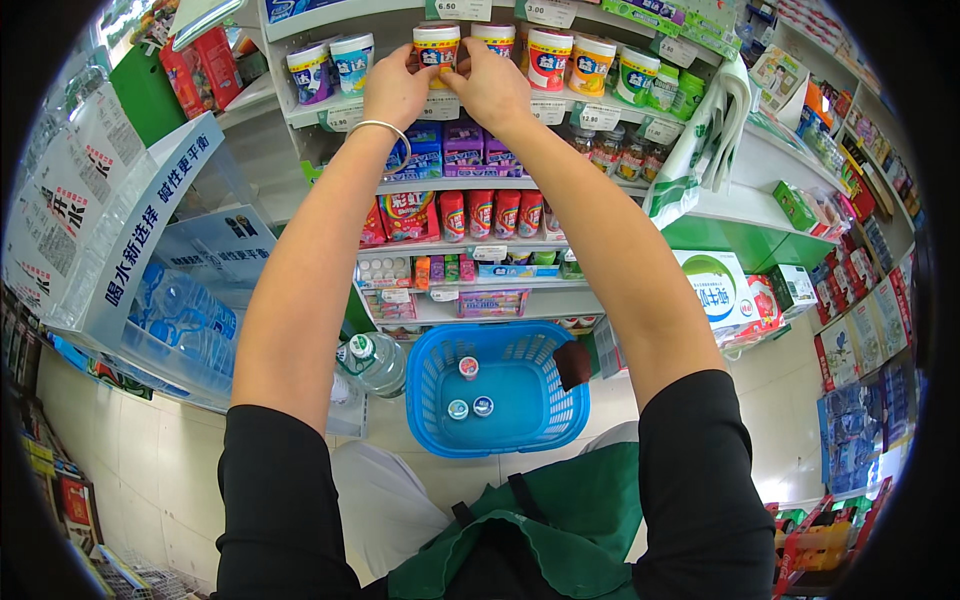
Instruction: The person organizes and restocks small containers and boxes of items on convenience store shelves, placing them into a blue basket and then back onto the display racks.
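On the upper shelf, a gum bottle with a yellow and dark label [437, 54] stands between my hands. My left hand [396, 84], a bangle at its wrist, has its fingers on the bottle's left side and front. My right hand [491, 86] touches its lower right side, in front of another white-lidded gum bottle [496, 37]. To the left are a purple gum bottle [311, 76] and a light blue one [352, 66]. Red [548, 61], orange [592, 67] and green [636, 76] bottles stand to the right. Below, a blue plastic basket [431, 439] holds three small round-lidded containers [469, 367].
Large water bottles [377, 361] stand left of the basket. A clear bin of bottled water [184, 315] is at the left. Plastic bags [694, 150] hang at the shelf's right end, above milk cartons [716, 292]. Lower shelves hold candy packs [409, 216].
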The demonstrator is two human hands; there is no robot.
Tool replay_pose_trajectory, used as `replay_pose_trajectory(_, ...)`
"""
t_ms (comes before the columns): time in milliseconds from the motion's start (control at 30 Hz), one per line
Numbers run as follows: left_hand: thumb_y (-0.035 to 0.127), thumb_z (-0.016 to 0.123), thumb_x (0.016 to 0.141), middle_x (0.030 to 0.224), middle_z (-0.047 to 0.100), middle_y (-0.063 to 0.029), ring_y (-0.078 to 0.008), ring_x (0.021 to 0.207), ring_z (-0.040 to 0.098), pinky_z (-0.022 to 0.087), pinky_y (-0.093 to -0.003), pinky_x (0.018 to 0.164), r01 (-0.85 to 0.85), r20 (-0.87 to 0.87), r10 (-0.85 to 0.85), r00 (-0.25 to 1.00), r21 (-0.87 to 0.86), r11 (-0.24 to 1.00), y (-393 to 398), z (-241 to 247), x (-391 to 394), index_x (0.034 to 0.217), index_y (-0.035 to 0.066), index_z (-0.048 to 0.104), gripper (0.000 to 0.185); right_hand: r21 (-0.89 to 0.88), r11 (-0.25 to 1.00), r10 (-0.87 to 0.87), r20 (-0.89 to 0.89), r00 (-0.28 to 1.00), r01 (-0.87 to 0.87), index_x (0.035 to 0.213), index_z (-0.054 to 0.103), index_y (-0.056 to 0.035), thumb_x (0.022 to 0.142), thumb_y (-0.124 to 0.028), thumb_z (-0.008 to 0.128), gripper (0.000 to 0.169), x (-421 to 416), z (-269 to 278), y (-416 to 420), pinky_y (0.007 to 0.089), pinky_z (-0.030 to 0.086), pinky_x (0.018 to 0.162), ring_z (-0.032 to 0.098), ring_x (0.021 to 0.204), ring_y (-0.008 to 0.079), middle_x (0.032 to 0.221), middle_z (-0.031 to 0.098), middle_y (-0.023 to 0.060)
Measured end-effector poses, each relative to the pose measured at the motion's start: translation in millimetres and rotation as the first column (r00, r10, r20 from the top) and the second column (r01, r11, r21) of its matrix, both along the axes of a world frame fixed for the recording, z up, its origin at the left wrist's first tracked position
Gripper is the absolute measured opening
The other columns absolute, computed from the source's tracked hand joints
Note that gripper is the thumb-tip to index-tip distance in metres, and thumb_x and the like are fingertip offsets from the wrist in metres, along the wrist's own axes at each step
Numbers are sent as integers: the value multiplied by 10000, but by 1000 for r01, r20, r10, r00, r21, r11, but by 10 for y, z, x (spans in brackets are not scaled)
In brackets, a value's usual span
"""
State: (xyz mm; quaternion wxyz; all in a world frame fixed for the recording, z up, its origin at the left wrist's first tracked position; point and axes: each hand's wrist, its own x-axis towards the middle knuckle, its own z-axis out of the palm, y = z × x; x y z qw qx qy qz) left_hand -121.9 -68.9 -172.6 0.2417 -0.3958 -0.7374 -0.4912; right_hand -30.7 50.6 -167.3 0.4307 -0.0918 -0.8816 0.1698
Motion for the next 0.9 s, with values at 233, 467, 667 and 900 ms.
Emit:
replay_pose_trajectory(233, 181, 723, 864, 1220, 656, -175, -227, 1128, 646, 524, -322, 920, -23, -57, 29, 998, 114, 993, -60, -206, 111, 1265, -31, 588, 473, -53, 981, 176, -187, 967, -189, 1259, 561, -32, 793, -245, 754, 547, 45, -222, 176, 417, 525, 834, 670, 962, 325, 1032, 705, 127)
replay_pose_trajectory(467, 171, 719, 879, 1186, 675, -143, -202, 1090, 653, 510, -305, 942, 93, -87, -74, 993, 241, 966, -131, -458, 249, 1237, -4, 616, 412, -9, 925, 344, -401, 849, -379, 1211, 585, 4, 844, -111, 715, 406, 123, -513, 151, 355, 536, 844, 664, 967, 283, 1066, 664, 154)
replay_pose_trajectory(667, 201, 711, 881, 1181, 694, -90, -186, 1093, 650, 486, -326, 969, 88, -209, -53, 977, 165, 982, -117, -472, 372, 1251, 49, 627, 409, -70, 863, 430, -419, 800, -501, 1211, 565, 39, 858, -45, 682, 381, 266, -542, 61, 324, 541, 837, 661, 958, 235, 1030, 660, 153)
replay_pose_trajectory(900, 149, 695, 876, 1118, 706, -144, -227, 1051, 670, 499, -323, 907, 143, -134, -118, 984, 197, 970, -243, -612, 769, 1256, 36, 621, 404, -97, 848, 445, -403, 800, -521, 1233, 572, 16, 856, -42, 682, 397, 507, -749, -63, 331, 534, 860, 662, 970, 247, 1058, 669, 159)
